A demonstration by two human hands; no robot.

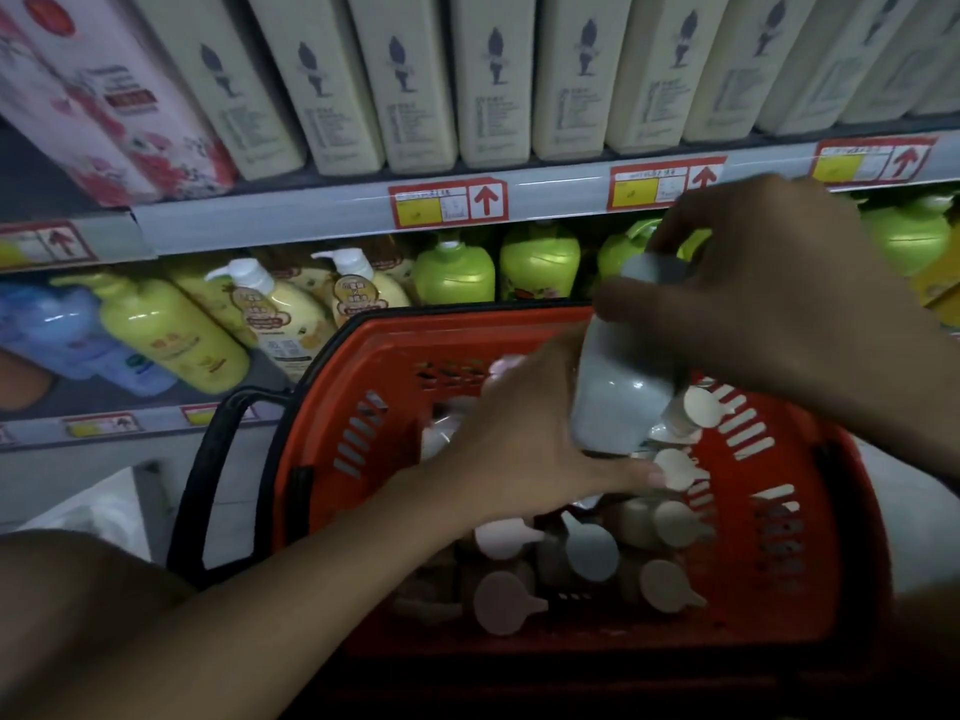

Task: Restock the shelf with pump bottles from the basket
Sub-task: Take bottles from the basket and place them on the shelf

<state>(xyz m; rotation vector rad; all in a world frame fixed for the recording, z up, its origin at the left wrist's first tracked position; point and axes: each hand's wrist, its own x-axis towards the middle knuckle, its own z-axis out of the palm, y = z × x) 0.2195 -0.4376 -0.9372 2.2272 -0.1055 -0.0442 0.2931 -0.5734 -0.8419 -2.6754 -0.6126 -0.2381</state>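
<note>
A pale grey-blue pump bottle (621, 392) is held above the red basket (810, 553). My right hand (779, 304) grips its pump top from above. My left hand (524, 444) cups the bottle's lower side, fingers reaching under its base. Inside the basket lie several more pump bottles (592, 550) in pink, grey and beige, tops facing up. The shelf (311, 215) stands right behind the basket.
The upper shelf carries cream boxes (405, 80) and a pink floral box (98, 101). Below stand yellow pump bottles (171, 335), green bottles (540, 262) and a blue bottle (57, 330). The basket's black handle (208, 480) hangs down at left. Red price tags (447, 202) line the shelf edge.
</note>
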